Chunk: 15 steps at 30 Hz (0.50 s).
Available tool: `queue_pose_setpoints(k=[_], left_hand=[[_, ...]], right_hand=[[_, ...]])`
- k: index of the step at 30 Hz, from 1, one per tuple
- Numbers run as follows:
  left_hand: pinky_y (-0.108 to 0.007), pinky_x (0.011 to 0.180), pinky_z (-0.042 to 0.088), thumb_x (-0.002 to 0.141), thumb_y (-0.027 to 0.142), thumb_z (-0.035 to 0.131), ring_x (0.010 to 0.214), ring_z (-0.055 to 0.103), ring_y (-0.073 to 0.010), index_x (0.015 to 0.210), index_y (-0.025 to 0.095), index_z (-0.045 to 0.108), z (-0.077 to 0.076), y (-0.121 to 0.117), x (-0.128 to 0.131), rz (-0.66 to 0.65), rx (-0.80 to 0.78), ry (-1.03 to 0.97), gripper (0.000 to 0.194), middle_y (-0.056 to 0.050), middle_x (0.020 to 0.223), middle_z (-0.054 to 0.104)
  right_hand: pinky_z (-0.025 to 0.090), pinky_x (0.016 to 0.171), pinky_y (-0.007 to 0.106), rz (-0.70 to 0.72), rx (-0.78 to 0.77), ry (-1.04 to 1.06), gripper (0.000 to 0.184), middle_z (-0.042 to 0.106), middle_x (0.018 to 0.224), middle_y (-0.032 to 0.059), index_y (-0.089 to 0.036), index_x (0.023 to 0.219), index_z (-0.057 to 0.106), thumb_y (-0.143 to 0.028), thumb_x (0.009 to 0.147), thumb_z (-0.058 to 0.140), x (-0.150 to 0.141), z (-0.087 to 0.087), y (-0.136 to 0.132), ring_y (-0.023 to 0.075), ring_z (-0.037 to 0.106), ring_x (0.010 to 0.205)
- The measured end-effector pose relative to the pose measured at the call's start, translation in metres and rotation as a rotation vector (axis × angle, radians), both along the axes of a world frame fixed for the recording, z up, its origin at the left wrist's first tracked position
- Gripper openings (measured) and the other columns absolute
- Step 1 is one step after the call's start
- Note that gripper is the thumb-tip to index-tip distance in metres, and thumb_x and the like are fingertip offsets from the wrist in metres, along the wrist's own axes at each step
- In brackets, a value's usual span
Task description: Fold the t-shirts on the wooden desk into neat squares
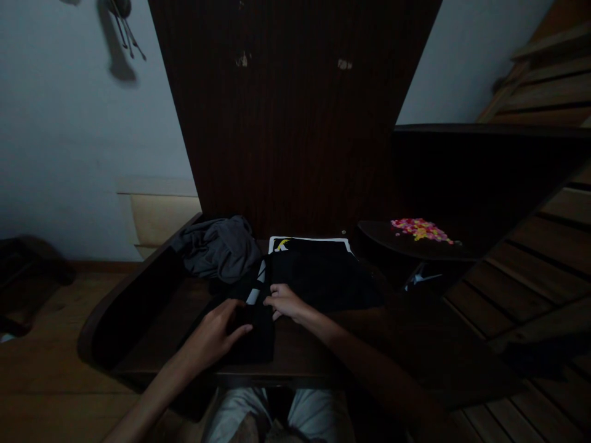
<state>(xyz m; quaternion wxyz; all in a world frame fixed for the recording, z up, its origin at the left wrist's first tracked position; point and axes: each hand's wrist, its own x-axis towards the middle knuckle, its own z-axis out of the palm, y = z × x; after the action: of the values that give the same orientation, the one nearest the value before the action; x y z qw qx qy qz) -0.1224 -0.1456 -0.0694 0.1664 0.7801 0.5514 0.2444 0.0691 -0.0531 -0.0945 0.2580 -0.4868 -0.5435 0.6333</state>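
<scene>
A black garment [252, 344] with white strips along it lies on the dark wooden desk, and part of it is lost in the dim light. My left hand [219, 326] rests on its left part, palm down, thumb held away from the fingers. At its right edge, beside the white strip [252, 296], my right hand [286, 301] has its fingers closed on the fabric. Just beyond and to the right is another spread of black cloth [323, 280]; whether the two are joined I cannot tell.
A crumpled grey cloth [221, 249] sits at the desk's back left. Behind the black cloth shows a white-edged flat thing [309, 239] with a yellow and white mark. Pink and yellow bits [422, 231] lie on a small shelf [383, 237] at right. A raised rim [99, 314] bounds the left.
</scene>
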Motion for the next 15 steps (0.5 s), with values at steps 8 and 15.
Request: queue_pose_setpoints(k=[8, 15], left_hand=[[-0.035, 0.082, 0.052, 0.076, 0.039, 0.062, 0.098, 0.068, -0.0266, 0.119, 0.013, 0.060, 0.008, 0.021, 0.007, 0.217, -0.185, 0.035, 0.050, -0.014, 0.106, 0.071], [-0.026, 0.066, 0.047, 0.081, 0.030, 0.048, 0.074, 0.068, -0.0188, 0.087, 0.019, 0.065, 0.024, 0.032, 0.015, 0.117, -0.190, -0.058, 0.021, -0.002, 0.079, 0.072]], right_hand=[[0.054, 0.044, 0.024, 0.003, -0.044, 0.047, 0.025, 0.056, 0.058, -0.0078, -0.020, 0.092, 0.044, -0.017, 0.080, 0.065, 0.005, 0.000, -0.004, 0.0126, 0.060, 0.050], [0.055, 0.044, 0.023, 0.133, -0.025, 0.047, 0.027, 0.049, 0.054, -0.0091, -0.019, 0.076, 0.045, -0.027, 0.079, 0.071, 0.012, -0.004, -0.008, 0.0094, 0.056, 0.048]])
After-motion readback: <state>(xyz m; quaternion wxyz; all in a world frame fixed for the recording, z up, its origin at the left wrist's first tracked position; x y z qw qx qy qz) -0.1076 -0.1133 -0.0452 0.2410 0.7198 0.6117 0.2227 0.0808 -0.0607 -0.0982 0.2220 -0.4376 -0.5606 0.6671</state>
